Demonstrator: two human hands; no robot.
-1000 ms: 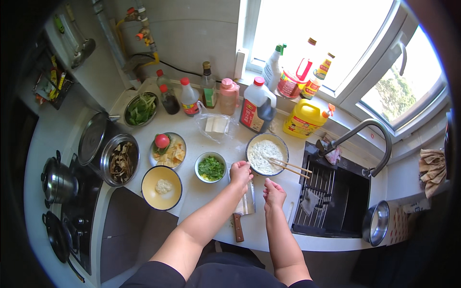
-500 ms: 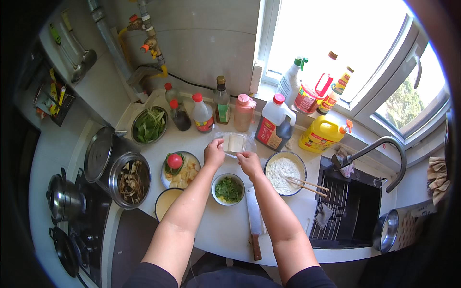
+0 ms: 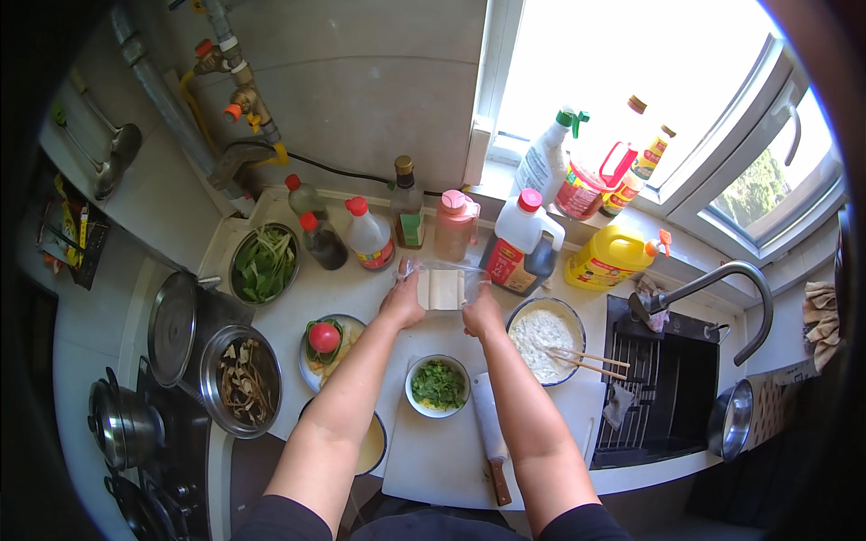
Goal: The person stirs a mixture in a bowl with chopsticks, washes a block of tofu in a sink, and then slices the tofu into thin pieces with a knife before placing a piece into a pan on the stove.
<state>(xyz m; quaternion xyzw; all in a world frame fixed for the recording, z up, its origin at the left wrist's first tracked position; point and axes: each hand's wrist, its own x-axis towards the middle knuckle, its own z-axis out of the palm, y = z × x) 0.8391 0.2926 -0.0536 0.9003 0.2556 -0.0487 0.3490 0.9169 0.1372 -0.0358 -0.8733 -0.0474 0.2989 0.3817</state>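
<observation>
Near the back of the counter lies a pale, flat-sided block, or stack of sheets, [image 3: 443,290] in a clear plastic bag [image 3: 469,270]. My left hand [image 3: 403,302] grips the bag's left side, its fingers closed by the block's edge. On the opposite side, my right hand [image 3: 483,313] is closed on the bag's film. Between my forearms sits a bowl of chopped green herbs [image 3: 437,386]. A wide cleaver [image 3: 490,424] with a wooden handle lies beside my right forearm, on the white cutting board [image 3: 433,464].
Right of my hands stands a bowl of white floury mixture [image 3: 538,338] with chopsticks [image 3: 591,361]. A plate with a tomato [image 3: 324,337] is at left. Several bottles [image 3: 369,236] line the back wall. The sink [image 3: 672,388] is at right, pots [image 3: 122,415] at far left.
My hands have spread apart from their close pinch over the bag to its two sides, uncovering more of the pale block. The whole view has shifted slightly.
</observation>
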